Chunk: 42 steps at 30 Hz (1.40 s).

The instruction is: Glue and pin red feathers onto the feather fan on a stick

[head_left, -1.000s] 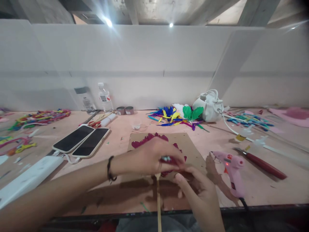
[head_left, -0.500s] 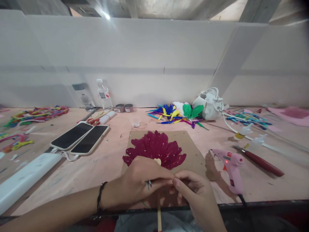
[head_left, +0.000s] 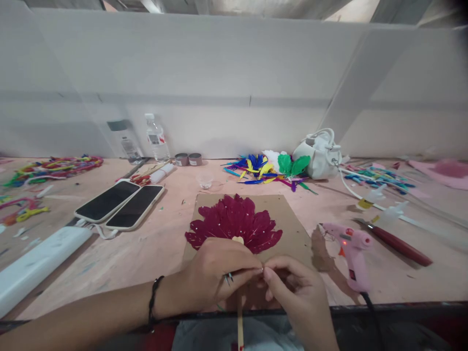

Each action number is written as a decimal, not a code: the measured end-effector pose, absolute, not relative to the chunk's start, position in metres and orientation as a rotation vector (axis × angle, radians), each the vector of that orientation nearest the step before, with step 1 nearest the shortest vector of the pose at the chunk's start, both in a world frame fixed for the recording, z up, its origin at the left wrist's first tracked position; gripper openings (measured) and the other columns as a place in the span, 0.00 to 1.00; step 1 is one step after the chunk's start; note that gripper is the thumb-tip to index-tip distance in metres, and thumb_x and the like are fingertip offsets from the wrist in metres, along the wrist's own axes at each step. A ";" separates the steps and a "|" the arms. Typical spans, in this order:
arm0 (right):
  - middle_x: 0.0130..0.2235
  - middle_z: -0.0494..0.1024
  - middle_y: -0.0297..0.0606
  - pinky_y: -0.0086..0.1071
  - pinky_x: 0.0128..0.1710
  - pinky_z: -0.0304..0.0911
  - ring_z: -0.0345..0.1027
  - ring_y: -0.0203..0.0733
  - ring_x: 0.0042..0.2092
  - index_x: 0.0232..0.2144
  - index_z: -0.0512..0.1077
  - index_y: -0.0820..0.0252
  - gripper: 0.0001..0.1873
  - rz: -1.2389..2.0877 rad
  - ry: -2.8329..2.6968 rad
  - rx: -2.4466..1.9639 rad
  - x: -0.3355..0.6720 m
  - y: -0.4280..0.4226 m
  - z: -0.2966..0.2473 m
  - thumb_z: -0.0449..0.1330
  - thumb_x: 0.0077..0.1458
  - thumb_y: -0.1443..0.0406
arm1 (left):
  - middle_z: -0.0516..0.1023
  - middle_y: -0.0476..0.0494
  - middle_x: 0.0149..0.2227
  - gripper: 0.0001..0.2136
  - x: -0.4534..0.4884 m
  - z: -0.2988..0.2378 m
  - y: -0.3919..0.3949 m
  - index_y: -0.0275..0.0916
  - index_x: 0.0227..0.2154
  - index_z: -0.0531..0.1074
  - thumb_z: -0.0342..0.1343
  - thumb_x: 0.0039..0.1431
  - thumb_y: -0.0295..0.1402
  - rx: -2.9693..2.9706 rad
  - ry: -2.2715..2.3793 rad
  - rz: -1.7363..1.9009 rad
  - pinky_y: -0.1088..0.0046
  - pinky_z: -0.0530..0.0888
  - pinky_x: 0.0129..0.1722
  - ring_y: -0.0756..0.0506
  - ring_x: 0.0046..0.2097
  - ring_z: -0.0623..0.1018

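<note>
A fan of dark red feathers [head_left: 234, 222] lies spread on a brown cardboard sheet [head_left: 288, 214]. Its wooden stick [head_left: 240, 327] runs toward me over the table edge. My left hand [head_left: 215, 278], with a ring and a black wrist cord, is closed over the stick just below the feathers. My right hand [head_left: 298, 297] pinches against the left fingertips at the same spot. What sits between the fingertips is hidden.
A pink glue gun [head_left: 351, 248] with a lit lamp stands right of the cardboard, and a red-handled knife [head_left: 397, 243] lies beyond it. Two phones [head_left: 120, 204] and a white power strip [head_left: 36, 265] lie left. Loose coloured feathers [head_left: 266, 170], a white bag [head_left: 320, 156] and bottles [head_left: 155, 139] line the back wall.
My left hand has drawn back toward me off the feathers, uncovering the whole fan. Both hands now meet fingertip to fingertip at the fan's base.
</note>
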State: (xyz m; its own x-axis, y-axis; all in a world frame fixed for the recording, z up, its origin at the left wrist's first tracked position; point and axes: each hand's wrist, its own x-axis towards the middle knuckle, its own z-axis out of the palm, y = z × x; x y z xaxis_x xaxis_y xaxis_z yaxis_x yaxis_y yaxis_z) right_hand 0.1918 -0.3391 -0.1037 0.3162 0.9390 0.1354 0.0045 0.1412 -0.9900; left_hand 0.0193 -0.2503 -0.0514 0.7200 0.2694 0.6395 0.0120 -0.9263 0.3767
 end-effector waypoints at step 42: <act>0.33 0.81 0.36 0.26 0.29 0.69 0.74 0.39 0.32 0.34 0.81 0.53 0.08 0.755 -1.190 -1.127 0.199 -0.335 -0.115 0.66 0.63 0.57 | 0.82 0.39 0.38 0.06 0.016 -0.053 -0.249 0.33 0.41 0.81 0.58 0.68 0.26 2.511 0.232 1.042 0.77 0.78 0.38 0.49 0.38 0.81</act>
